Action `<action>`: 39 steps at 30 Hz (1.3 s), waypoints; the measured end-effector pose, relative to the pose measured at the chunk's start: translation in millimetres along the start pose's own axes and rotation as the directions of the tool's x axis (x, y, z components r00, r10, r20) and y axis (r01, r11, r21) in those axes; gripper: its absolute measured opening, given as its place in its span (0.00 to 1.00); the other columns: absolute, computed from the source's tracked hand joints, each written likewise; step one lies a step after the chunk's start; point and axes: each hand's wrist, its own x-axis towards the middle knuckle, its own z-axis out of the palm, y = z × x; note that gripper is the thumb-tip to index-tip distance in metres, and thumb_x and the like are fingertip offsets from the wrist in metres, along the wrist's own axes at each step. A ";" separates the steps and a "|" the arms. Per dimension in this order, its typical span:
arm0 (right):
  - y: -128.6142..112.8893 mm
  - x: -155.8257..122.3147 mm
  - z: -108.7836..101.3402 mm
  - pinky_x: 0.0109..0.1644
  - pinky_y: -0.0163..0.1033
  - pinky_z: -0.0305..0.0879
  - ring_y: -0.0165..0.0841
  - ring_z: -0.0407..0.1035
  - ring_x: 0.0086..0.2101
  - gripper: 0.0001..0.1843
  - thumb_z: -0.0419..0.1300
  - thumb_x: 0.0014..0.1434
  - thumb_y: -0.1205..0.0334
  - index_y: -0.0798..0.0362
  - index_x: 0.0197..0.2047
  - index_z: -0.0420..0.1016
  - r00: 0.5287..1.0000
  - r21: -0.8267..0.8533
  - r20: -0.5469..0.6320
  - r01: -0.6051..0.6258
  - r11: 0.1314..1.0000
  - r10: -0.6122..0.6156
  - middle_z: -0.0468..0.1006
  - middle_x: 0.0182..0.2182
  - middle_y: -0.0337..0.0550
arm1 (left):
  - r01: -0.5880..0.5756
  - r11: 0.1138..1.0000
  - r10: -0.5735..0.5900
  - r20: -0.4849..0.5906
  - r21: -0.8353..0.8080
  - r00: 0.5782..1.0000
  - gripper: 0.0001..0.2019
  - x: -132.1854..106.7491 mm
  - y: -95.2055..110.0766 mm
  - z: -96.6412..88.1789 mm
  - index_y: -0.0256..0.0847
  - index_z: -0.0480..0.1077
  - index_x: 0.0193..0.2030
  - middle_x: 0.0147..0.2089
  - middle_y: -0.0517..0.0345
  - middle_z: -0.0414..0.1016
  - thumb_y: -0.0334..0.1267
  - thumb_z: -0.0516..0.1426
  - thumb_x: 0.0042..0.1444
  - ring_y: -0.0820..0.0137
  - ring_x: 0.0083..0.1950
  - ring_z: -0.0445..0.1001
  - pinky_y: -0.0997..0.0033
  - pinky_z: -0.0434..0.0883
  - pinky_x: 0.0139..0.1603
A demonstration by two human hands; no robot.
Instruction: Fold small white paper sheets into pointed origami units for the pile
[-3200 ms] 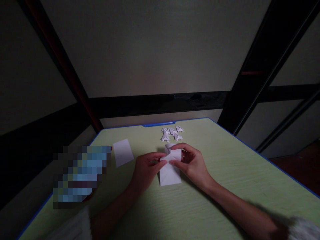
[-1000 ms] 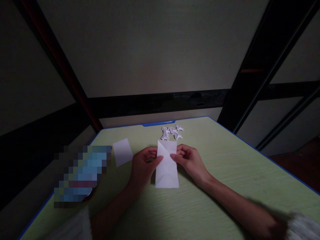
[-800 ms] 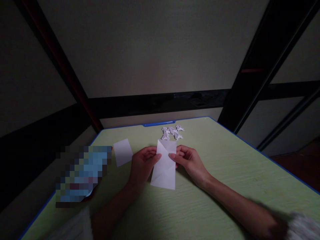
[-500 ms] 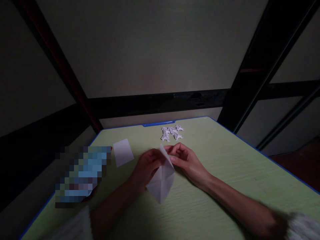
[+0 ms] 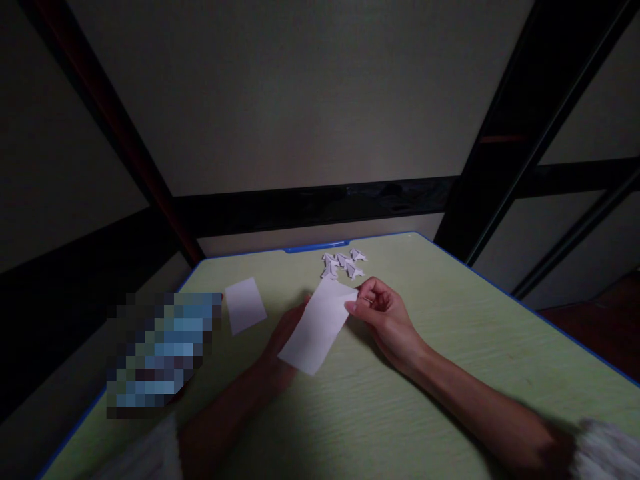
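A white sheet of paper [image 5: 315,330] is held slanted above the table, its broad face toward me. My right hand [image 5: 383,313] pinches its upper right edge between thumb and fingers. Behind the sheet's left side is my left hand [image 5: 286,337]; the paper covers most of its fingers, so their grip does not show. Just beyond the sheet, several small folded paper figures [image 5: 353,269] lie in a cluster.
On the left of the light green table [image 5: 475,333] lies another white sheet [image 5: 245,306]. A pixelated bluish object [image 5: 170,353] is beside it near the left edge. Blue trim [image 5: 320,247] borders the table, and a panelled wall [image 5: 320,100] stands behind.
The paper has turned from a creased, partly open shape on edge to a flatter oblong facing me. My left hand has gone behind it; my right hand has shifted slightly right.
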 end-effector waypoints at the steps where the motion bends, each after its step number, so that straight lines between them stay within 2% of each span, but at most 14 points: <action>1: -0.3 0.8 -1.0 0.22 0.29 0.53 0.21 0.58 0.17 0.12 0.62 0.38 0.69 0.54 0.22 0.59 0.999 -0.032 -0.031 0.027 0.999 -0.028 0.63 0.14 0.29 | -0.027 0.999 0.025 -0.062 -0.034 0.998 0.19 -3.7 2.2 2.3 0.35 0.72 0.30 0.24 0.56 0.74 0.51 0.56 0.40 0.73 0.23 0.69 0.76 0.62 0.22; 2: -0.5 1.5 -1.8 0.22 0.29 0.52 0.21 0.57 0.18 0.12 0.62 0.38 0.70 0.54 0.22 0.60 0.997 -0.065 -0.053 0.054 0.996 -0.057 0.63 0.15 0.29 | -0.017 0.999 0.014 -0.084 -0.037 0.996 0.21 -7.4 4.3 4.7 0.34 0.72 0.30 0.23 0.55 0.73 0.53 0.54 0.40 0.73 0.21 0.68 0.76 0.61 0.20; 4: -1.0 2.4 -2.9 0.23 0.29 0.52 0.21 0.56 0.19 0.11 0.61 0.38 0.70 0.54 0.23 0.61 0.992 -0.125 -0.073 0.091 0.988 -0.100 0.63 0.17 0.30 | -0.075 0.997 0.076 -0.129 0.012 0.989 0.20 -13.0 7.3 8.8 0.34 0.71 0.29 0.23 0.55 0.73 0.52 0.55 0.39 0.72 0.21 0.68 0.75 0.62 0.20; 7: -1.5 2.2 -2.6 0.24 0.30 0.54 0.22 0.58 0.20 0.14 0.61 0.38 0.70 0.52 0.27 0.60 0.989 -0.142 -0.085 0.109 0.984 -0.122 0.65 0.20 0.31 | -0.185 0.966 0.218 -0.182 0.183 0.959 0.12 -15.5 7.2 11.4 0.36 0.69 0.25 0.20 0.61 0.72 0.39 0.62 0.33 0.76 0.20 0.67 0.79 0.59 0.19; 9: -1.2 0.9 -1.1 0.25 0.30 0.56 0.22 0.60 0.21 0.19 0.61 0.38 0.70 0.51 0.33 0.58 0.993 -0.103 -0.074 0.087 0.991 -0.095 0.67 0.21 0.31 | -0.200 0.947 0.254 -0.204 0.251 0.946 0.10 -14.7 5.9 12.0 0.36 0.68 0.24 0.21 0.62 0.72 0.35 0.63 0.32 0.76 0.20 0.67 0.80 0.59 0.19; 12: 0.1 -2.0 2.1 0.26 0.31 0.58 0.24 0.63 0.22 0.24 0.62 0.38 0.69 0.49 0.38 0.54 1.000 -0.055 -0.002 -0.020 0.998 0.020 0.70 0.22 0.32 | -0.191 0.931 0.265 -0.214 0.313 0.940 0.09 -14.1 4.6 13.3 0.35 0.68 0.22 0.20 0.61 0.72 0.35 0.62 0.33 0.76 0.19 0.66 0.80 0.59 0.18; 15: 0.8 -4.6 4.8 0.23 0.30 0.58 0.24 0.64 0.20 0.23 0.62 0.37 0.70 0.51 0.36 0.55 0.994 -0.069 0.047 -0.093 0.993 0.097 0.72 0.21 0.33 | -0.188 0.919 0.266 -0.194 0.345 0.944 0.07 -14.5 4.0 14.9 0.35 0.68 0.21 0.19 0.61 0.72 0.35 0.61 0.34 0.76 0.18 0.66 0.80 0.59 0.18; 21: 1.1 -4.6 5.1 0.21 0.30 0.58 0.24 0.63 0.18 0.24 0.63 0.35 0.71 0.51 0.35 0.57 0.992 -0.108 0.002 -0.129 0.986 0.130 0.72 0.19 0.32 | -0.183 0.907 0.275 -0.202 0.380 0.940 0.04 -14.7 3.8 15.5 0.35 0.69 0.20 0.18 0.60 0.72 0.33 0.60 0.35 0.75 0.19 0.67 0.80 0.59 0.17; 26: 2.9 -0.8 1.1 0.21 0.30 0.57 0.23 0.62 0.17 0.19 0.64 0.33 0.70 0.55 0.31 0.62 0.986 -0.109 -0.004 -0.166 0.980 0.167 0.71 0.19 0.33 | -0.136 0.909 0.225 -0.191 0.393 0.955 0.04 -16.3 4.9 15.6 0.35 0.70 0.20 0.18 0.59 0.72 0.33 0.60 0.35 0.75 0.17 0.66 0.79 0.58 0.16; 30: 0.4 2.2 -2.4 0.22 0.31 0.56 0.24 0.63 0.17 0.18 0.64 0.32 0.70 0.55 0.29 0.64 0.980 -0.126 -0.001 -0.196 0.972 0.198 0.71 0.18 0.33 | -0.103 0.910 0.172 -0.138 0.401 0.975 0.04 -15.5 3.9 12.6 0.35 0.70 0.22 0.19 0.59 0.72 0.34 0.59 0.37 0.75 0.17 0.66 0.79 0.58 0.17; 34: -3.0 6.0 -7.1 0.21 0.30 0.54 0.22 0.61 0.17 0.14 0.65 0.30 0.71 0.57 0.22 0.65 0.986 -0.164 -0.036 -0.168 0.972 0.164 0.70 0.16 0.33 | -0.129 0.895 0.177 -0.073 0.428 0.981 0.04 -11.9 2.1 8.4 0.35 0.69 0.23 0.21 0.58 0.73 0.33 0.58 0.37 0.72 0.22 0.69 0.77 0.62 0.22; 39: -6.2 11.2 -14.0 0.20 0.30 0.53 0.22 0.60 0.16 0.07 0.65 0.31 0.70 0.59 0.19 0.72 0.986 -0.284 -0.056 -0.169 0.944 0.160 0.71 0.14 0.35 | -0.155 0.901 0.230 -0.144 0.406 0.963 0.04 -9.2 0.5 5.9 0.35 0.67 0.21 0.20 0.61 0.72 0.32 0.59 0.36 0.76 0.20 0.67 0.79 0.60 0.20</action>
